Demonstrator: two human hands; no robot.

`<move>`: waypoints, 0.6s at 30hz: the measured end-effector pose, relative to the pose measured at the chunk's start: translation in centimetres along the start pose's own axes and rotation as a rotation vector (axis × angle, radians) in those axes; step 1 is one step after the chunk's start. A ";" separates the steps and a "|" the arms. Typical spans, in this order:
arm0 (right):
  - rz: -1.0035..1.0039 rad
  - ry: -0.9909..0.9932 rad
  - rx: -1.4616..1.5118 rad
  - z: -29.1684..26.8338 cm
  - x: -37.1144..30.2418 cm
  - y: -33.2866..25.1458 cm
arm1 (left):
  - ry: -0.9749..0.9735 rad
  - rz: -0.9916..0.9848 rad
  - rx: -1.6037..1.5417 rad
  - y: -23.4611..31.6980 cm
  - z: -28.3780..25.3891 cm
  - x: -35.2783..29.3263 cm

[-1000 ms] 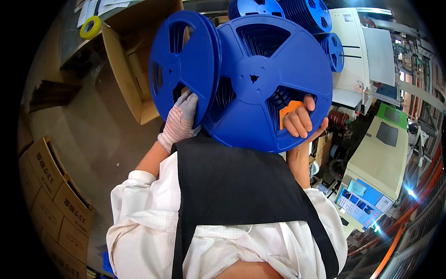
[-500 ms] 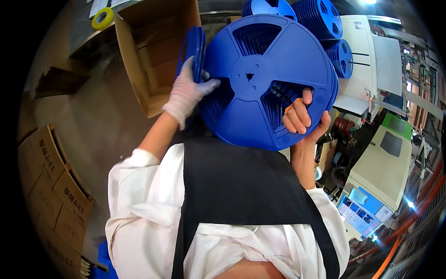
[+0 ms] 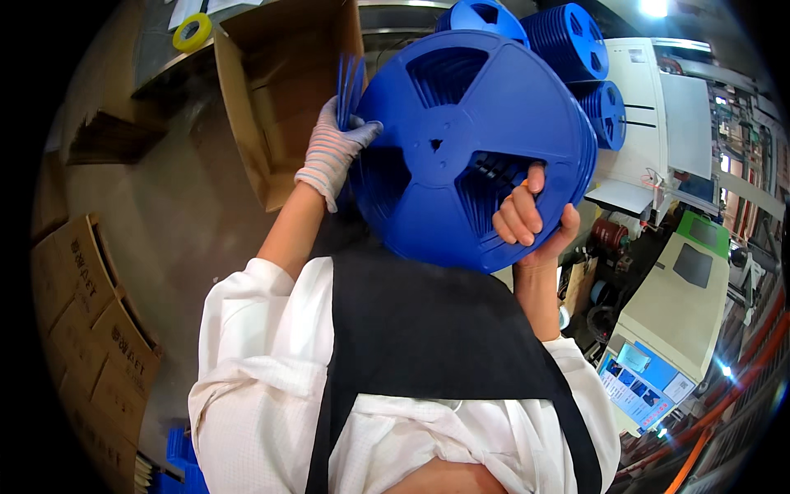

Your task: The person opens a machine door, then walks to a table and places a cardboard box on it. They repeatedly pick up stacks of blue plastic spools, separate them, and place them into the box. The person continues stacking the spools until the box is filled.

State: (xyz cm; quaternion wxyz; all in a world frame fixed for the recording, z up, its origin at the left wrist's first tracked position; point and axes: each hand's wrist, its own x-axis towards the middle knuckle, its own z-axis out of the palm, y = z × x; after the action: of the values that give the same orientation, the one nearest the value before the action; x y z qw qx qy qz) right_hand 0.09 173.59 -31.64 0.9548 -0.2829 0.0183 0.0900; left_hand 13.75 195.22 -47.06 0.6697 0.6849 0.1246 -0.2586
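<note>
A thick stack of large blue plastic reels [image 3: 510,107] stands face-on before my chest, with windows cut between its spokes and a small hole at the hub. My right hand [image 3: 522,218], with bare fingers, is hooked through the lower right window and closed round the rim; a bit of orange shows by its fingers. At the left edge of the stack my left hand [image 3: 329,152], in a striped pale glove, is closed on a few thin blue reels [image 3: 349,89] seen edge-on. Its thumb points at the stack's face. The fingers behind these reels are hidden.
An open cardboard box [image 3: 239,123] stands just left of the reels. More blue reel stacks [image 3: 568,41] are behind them. Yellow tape [image 3: 192,33] lies on the far left table. Cartons [image 3: 90,321] are piled at the lower left; a beige and green machine [image 3: 671,296] stands right.
The edge-on reels in my left hand have fanned apart and tilted toward the stack. My left hand has shifted slightly right. My right hand keeps its hold on the stack.
</note>
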 end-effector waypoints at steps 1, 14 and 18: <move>0.018 -0.003 -0.002 0.2 0.2 0.0 | -0.031 0.065 -0.110 -0.4 -0.2 0.9; 0.168 -0.030 -0.104 2.4 2.2 1.7 | 0.142 0.254 0.376 13.4 3.5 0.6; 0.157 -0.031 -0.116 3.2 2.1 2.0 | 0.331 0.481 0.297 10.2 -0.3 3.1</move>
State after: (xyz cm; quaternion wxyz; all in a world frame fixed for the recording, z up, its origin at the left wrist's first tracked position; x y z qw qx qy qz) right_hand 1.72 177.30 -30.25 0.9269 -0.3342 0.0203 0.1696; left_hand 21.67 194.26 -39.96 0.5751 0.8176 0.0275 0.0064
